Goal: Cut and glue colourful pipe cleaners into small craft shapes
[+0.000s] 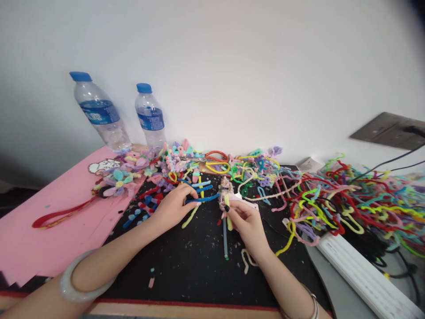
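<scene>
- The left hand [175, 203] has its fingertips at the blue fuzzy stems [207, 199], left of centre on the black mat [199, 266]; whether they grip, I cannot tell.
- The right hand [245, 217] pinches a pale yellow strip [229, 222] at the mat's centre, beside a small pinkish bundle [226, 184].
- Two bottles [99, 113] [150, 117] stand near the wall.
- Scissors [217, 162] lie behind the hands.
- Tangled colourful stems [332, 195] heap up by a white power strip [365, 274], right.

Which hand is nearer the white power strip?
Right. The right hand is over the black mat, left of the white power strip; the left hand is farther left, beyond the right.
</scene>
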The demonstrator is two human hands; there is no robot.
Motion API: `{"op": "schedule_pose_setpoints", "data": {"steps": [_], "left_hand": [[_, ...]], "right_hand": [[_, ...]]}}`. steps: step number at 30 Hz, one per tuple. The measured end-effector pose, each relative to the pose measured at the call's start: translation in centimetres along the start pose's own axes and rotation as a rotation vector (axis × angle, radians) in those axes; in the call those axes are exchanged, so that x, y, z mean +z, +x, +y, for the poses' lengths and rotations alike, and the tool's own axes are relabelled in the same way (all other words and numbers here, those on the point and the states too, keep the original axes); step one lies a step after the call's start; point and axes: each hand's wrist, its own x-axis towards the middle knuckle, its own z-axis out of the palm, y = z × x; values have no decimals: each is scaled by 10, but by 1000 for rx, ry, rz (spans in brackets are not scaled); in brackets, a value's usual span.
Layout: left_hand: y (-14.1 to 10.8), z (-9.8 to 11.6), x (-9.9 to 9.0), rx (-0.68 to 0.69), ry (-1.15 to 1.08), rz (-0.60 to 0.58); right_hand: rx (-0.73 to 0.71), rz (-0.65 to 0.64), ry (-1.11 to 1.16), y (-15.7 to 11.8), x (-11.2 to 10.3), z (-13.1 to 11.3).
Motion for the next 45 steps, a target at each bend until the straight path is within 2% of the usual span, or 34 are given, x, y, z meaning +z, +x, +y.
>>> {"op": "schedule_pose_setpoints", "data": {"steps": [5,9,13,21,27,45], "left_hand": [[1,5,1,-132,-195,28],[0,9,2,-147,-437,47],[-1,14,3,-157,-539,45],[-4,22,4,-170,-588,-40],[-5,19,8,-167,-644,-77],[-6,19,9,-135,-617,-80]], "right_hand": [[-10,19,-24,1,-1,-1],[14,31,-44,0,1,-2],[35,41,-68,0,3,-1],[7,33,-43,-1,7,1],[-3,25,-26,-2,8,1],[-34,-39,-9,-1,8,6]]}}
